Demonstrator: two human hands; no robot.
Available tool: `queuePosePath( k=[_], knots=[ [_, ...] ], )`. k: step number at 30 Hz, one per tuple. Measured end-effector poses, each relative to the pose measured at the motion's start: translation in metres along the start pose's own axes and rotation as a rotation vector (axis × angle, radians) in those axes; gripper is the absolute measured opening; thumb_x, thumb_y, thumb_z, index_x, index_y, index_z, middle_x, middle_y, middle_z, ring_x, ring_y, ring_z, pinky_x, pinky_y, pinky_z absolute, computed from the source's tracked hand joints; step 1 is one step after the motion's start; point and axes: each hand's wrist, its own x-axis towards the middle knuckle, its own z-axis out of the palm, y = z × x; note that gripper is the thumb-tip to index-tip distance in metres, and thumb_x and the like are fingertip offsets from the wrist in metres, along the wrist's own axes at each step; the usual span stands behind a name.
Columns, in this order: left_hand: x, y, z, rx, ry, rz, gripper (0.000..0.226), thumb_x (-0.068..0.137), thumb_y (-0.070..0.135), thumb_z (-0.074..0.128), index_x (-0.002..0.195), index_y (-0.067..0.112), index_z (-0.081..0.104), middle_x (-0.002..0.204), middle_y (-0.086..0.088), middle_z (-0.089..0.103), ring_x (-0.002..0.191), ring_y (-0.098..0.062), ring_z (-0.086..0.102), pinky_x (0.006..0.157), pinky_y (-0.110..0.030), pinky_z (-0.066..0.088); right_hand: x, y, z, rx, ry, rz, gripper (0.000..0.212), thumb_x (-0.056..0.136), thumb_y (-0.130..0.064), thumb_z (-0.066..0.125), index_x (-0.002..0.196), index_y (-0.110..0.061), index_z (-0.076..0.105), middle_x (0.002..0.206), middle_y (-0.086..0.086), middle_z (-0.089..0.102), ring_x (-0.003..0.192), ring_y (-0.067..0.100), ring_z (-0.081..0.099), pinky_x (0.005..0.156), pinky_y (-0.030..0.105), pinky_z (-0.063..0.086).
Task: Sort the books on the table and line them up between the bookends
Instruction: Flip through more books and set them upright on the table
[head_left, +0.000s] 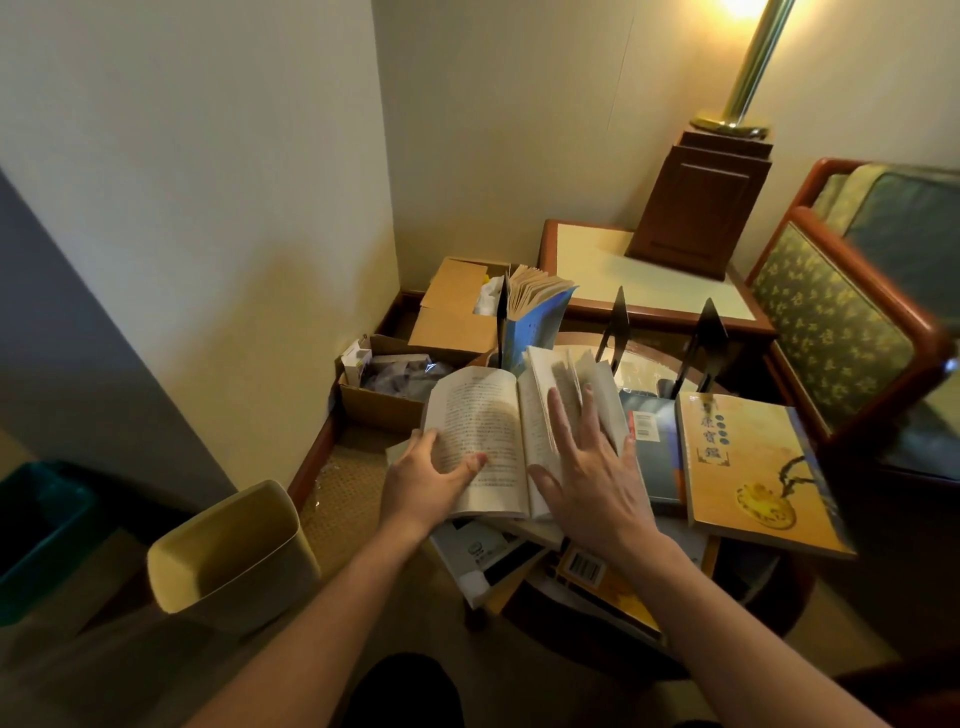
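Paper, cream and matte: open book (483, 436) atop the book pile on the round table (649, 364) | left hand (421, 483) grips its left edge, thumb on the page | right hand (592, 467) flat – straight fingers spread on fanned pages | glossy yellow book (753, 467) just beside | pointed black bookends (618, 327) behind | blue book (535, 327) upright | cardboard boxes (452, 312) beyond

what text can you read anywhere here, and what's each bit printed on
"寶鑑": large vertical characters on the yellow book cover; the characters above them are too blurred to read.
Open book: columns of print, too small to read.
Barcode label on the orange book: digits unreadable.
White label on the grey-blue book: blurred.
Blue standing book: cover marks too small to read.
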Motion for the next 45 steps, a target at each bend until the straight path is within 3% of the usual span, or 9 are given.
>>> queuePosePath(
  k=[4,7,12,20,25,32,38,41,45],
  knots=[
    [-0.002,0.009,-0.003,0.043,0.002,-0.021,0.085,0.084,0.068,0.062,0.152,0.022,0.038,0.165,-0.006,0.024,0.142,-0.032,0.04,0.103,-0.045,0.048,-0.008,0.0,-0.012,0.097,-0.04,0.093,0.104,0.093,-0.055,0.051,0.148,-0.036,-0.036,0.164,0.007,-0.026,0.153,0.031,-0.007,0.119,0.066,-0.002],
    [-0.001,0.009,-0.006,0.077,0.006,-0.044,0.09,0.079,0.074,0.063,0.151,0.024,0.04,0.162,-0.007,0.032,0.14,-0.034,0.041,0.105,-0.05,0.048,-0.013,0.0,-0.016,0.255,0.038,0.155,0.102,0.092,-0.038,0.056,0.155,-0.027,-0.023,0.155,0.003,0.037,0.145,0.03,0.033,0.117,0.062,-0.011],
    [0.001,0.008,-0.013,0.068,0.016,-0.049,0.101,0.072,0.076,0.069,0.151,0.021,0.038,0.144,-0.005,0.052,0.129,-0.029,0.05,0.097,-0.045,0.053,-0.011,0.003,-0.027,0.164,0.047,0.236,0.027,0.1,-0.026,0.046,0.124,-0.017,0.055,0.107,-0.001,0.07,0.109,0.025,0.066,0.122,0.06,-0.003],
    [0.004,0.016,-0.022,-0.051,0.05,0.002,0.108,0.061,0.068,0.083,0.149,0.023,0.041,0.132,-0.002,0.06,0.119,-0.025,0.056,0.091,-0.046,0.058,-0.006,-0.013,-0.056,0.186,0.073,0.14,0.02,0.101,-0.031,0.045,0.102,-0.023,0.063,0.097,-0.006,0.068,0.102,0.017,0.065,0.122,0.056,0.017],
    [0.002,0.024,-0.018,-0.236,0.083,0.058,0.089,0.071,0.044,0.087,0.146,0.024,0.045,0.125,0.005,0.06,0.113,-0.016,0.058,0.078,-0.023,0.054,0.0,-0.046,-0.067,0.248,0.022,0.011,0.03,0.097,-0.035,0.054,0.12,-0.017,0.053,0.121,0.003,0.063,0.096,0.018,0.062,0.079,0.031,0.059],
    [0.005,0.032,-0.031,-0.514,0.122,-0.069,0.04,0.105,0.046,0.041,0.137,0.024,0.052,0.117,0.001,0.064,0.095,-0.012,0.063,0.078,-0.036,0.059,0.006,-0.066,-0.033,0.296,-0.166,-0.01,0.099,0.089,-0.069,0.051,0.16,-0.024,-0.002,0.168,-0.002,0.004,0.142,0.026,0.039,0.109,0.051,0.045],
    [0.008,0.023,-0.029,-0.501,0.033,-0.087,0.05,0.094,0.052,0.062,0.134,0.024,0.052,0.111,0.007,0.066,0.093,-0.014,0.069,0.079,-0.037,0.062,0.013,-0.052,-0.023,0.318,-0.241,-0.167,0.056,0.109,-0.033,0.032,0.158,-0.011,0.02,0.165,0.006,0.022,0.153,0.024,0.017,0.124,0.039,0.011],
    [0.008,0.011,-0.018,-0.414,-0.08,-0.084,0.087,0.078,0.06,0.076,0.148,0.024,0.04,0.128,0.002,0.06,0.101,-0.017,0.067,0.081,-0.042,0.062,0.023,-0.027,-0.01,0.06,-0.304,-0.12,0.06,0.102,-0.05,0.02,0.159,-0.033,0.012,0.167,0.0,0.015,0.153,0.038,0.008,0.118,0.067,0.013],
    [0.008,0.002,-0.012,-0.338,-0.19,-0.111,0.11,0.072,0.061,0.08,0.159,0.026,0.021,0.151,-0.005,0.044,0.125,-0.025,0.054,0.098,-0.049,0.054,0.03,-0.012,0.0,0.05,-0.374,-0.044,0.055,0.103,-0.057,0.024,0.155,-0.052,0.005,0.168,-0.002,-0.004,0.15,0.044,-0.015,0.116,0.067,-0.004]
  ],
)
